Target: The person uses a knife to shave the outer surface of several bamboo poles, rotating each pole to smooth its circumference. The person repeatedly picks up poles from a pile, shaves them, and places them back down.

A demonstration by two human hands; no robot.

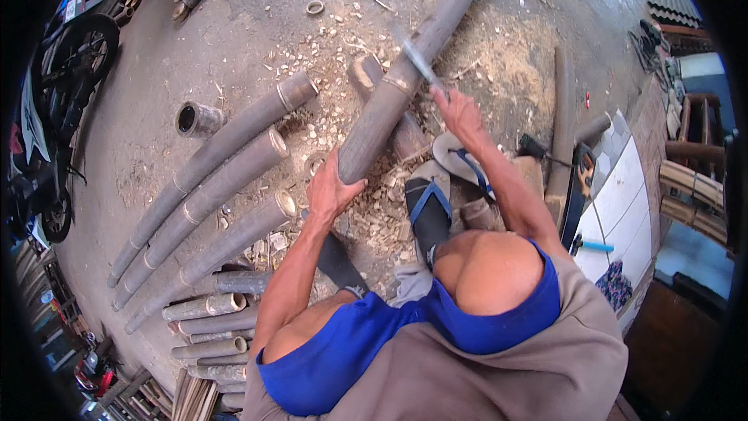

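Note:
A thick, dark bamboo pole [383, 113] slants from near my knees toward the far edge. It lies across a shorter bamboo piece [407, 139] on the floor. My left hand [331, 187] is wrapped round the pole's near end, thumb along its right side. In my right hand [461, 115] is a machete-like blade [419, 59], smeared by motion; its handle is hidden in my closed fingers. The blade is over the pole's upper side, and I cannot tell whether it touches. A dark notch [417, 36] shows in the pole just beyond it.
Pale chips [331, 121] litter the floor. Several cut bamboo poles [222, 171] lie to the left, beside a short bamboo ring [200, 119]. A motorcycle [66, 101] stands at far left. On the right are a long bamboo length [562, 109], a saw [583, 171] and white tiles [619, 199].

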